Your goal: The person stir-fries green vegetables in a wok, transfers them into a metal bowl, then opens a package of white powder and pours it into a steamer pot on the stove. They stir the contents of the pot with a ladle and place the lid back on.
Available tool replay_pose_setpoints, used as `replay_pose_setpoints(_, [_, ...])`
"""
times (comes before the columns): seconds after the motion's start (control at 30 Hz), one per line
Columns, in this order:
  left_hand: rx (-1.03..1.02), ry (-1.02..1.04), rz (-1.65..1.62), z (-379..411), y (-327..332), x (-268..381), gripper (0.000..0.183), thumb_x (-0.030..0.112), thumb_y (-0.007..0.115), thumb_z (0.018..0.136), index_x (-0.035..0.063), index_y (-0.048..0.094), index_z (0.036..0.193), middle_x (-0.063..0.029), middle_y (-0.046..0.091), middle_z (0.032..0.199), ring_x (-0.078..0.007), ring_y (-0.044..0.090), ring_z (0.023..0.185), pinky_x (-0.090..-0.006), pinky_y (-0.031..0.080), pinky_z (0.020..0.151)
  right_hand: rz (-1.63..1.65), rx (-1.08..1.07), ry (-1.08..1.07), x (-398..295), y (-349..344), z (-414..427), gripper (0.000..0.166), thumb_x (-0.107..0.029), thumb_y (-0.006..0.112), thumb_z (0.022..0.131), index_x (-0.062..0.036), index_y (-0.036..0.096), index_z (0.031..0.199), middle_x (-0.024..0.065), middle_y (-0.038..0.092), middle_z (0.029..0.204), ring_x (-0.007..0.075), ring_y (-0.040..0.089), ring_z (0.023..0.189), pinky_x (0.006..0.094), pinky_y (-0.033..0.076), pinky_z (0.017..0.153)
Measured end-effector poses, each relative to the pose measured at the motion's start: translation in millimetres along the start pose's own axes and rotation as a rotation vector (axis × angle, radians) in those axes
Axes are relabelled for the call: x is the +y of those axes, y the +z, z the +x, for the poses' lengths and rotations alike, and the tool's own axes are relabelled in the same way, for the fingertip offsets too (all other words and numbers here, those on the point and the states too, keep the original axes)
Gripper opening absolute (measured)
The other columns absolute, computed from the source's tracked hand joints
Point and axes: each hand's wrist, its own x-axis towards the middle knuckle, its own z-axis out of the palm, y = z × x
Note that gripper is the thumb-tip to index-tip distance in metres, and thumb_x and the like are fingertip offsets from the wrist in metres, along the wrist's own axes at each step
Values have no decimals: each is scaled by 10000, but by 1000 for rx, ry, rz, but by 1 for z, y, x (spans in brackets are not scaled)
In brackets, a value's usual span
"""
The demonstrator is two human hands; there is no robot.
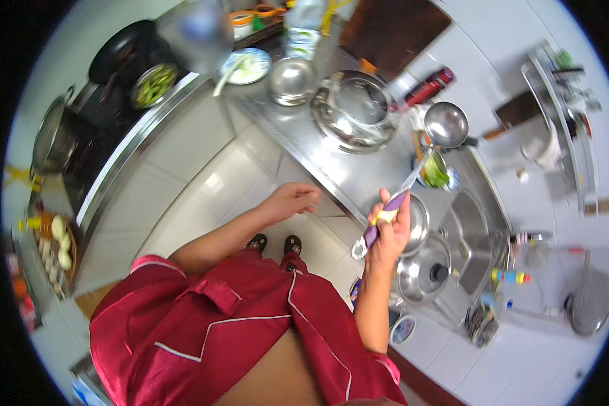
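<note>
My right hand (pixel 392 231) is closed around the purple and yellow handle of a metal ladle (pixel 446 125). The ladle's round bowl points away from me, above the steel counter (pixel 330 157). Just past the shaft, a container with green leafy vegetable (pixel 435 172) is partly covered by it. Below the right hand sit a steel pot with a lid (pixel 420 274) and a steel bowl (pixel 420 223). My left hand (pixel 294 200) hangs empty over the floor in front of the counter, its fingers loosely bent.
A sink (pixel 474 238) lies at the right. Farther along the counter are a large steel basin (pixel 330 134), stacked steel bowls (pixel 292 78) and a patterned plate (pixel 254 66). On the left stove area stand a black wok (pixel 104 61), a bowl of green vegetables (pixel 155 87) and a deep pan (pixel 51 137).
</note>
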Motion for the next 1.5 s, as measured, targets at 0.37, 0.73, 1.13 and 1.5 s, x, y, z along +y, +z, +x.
replay_pose_setpoints(0.37, [528, 74, -197, -135, -61, -11, 321, 271, 482, 904, 26, 522, 1107, -80, 604, 999, -158, 598, 847, -244, 461, 701, 175, -892, 618, 38, 109, -5, 772, -41, 573, 627, 29, 261, 1330, 212, 506, 1166, 164, 520, 648, 231, 431, 524])
replay_pose_setpoints(0.73, [1253, 290, -517, -301, -192, -91, 310, 308, 509, 887, 44, 555, 1041, -75, 617, 973, -153, 603, 818, -242, 452, 683, -24, -1417, 989, 145, 323, -66, 587, -141, 572, 795, -148, 263, 1294, 90, 486, 661, 85, 362, 368, 192, 275, 310])
replay_pose_setpoints(1.13, [1791, 586, -209, -469, -418, 10, 291, 343, 508, 880, 61, 577, 894, 19, 555, 698, -53, 502, 553, -193, 386, 486, -477, -1666, 336, 233, 691, -42, 173, -61, 578, 777, -52, 490, 926, -1, 489, 604, 82, 409, 406, 205, 326, 384])
replay_pose_setpoints(1.5, [1957, -6, -66, -563, -704, 69, 549, 510, 448, 837, -19, 550, 939, -89, 583, 844, -143, 519, 592, -280, 401, 468, -712, -1570, 232, 434, 851, 16, 133, -56, 547, 715, -91, 536, 843, -30, 490, 672, 72, 453, 589, 204, 356, 543])
